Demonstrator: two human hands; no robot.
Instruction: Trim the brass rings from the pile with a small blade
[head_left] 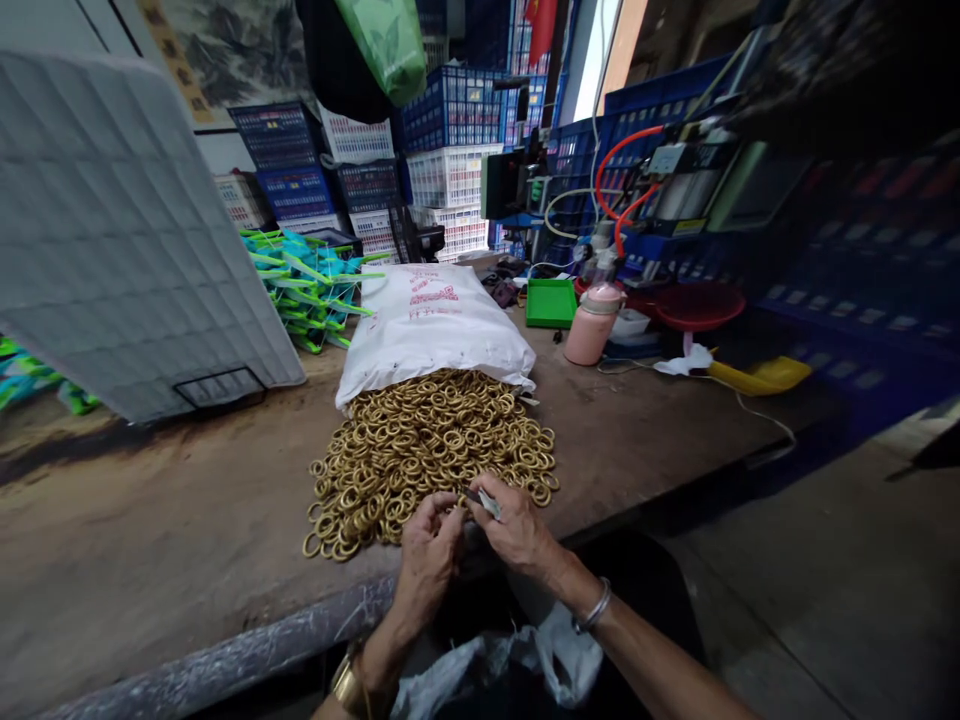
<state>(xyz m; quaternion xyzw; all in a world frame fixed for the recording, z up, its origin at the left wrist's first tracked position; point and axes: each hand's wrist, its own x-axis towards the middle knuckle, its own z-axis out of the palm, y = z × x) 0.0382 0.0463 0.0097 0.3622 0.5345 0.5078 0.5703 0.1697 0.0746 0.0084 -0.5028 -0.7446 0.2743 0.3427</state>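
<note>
A heap of gold-coloured rings (427, 440) spills onto the table from the mouth of a white woven sack (442, 325) with red print. At the heap's near edge, my left hand (431, 550) is closed, its thumb and fingertips pinching what looks like one gold ring. Close against it, my right hand (517, 530) grips a small blade-like tool (489, 503), pale along its body and dark toward the tip. That tip meets the left fingertips, which hide most of the pinched ring. Below both hands, a pale plastic bag (555, 650) hangs at my lap.
A grey padded panel (135, 230) stands at left, beside green and blue plastic pieces (307, 285). Behind the sack are a green tray (551, 303), a pink bottle (595, 325) and a red dish (697, 305). Stacked crates (450, 180) and a machine with red hoses (686, 185) stand farther back.
</note>
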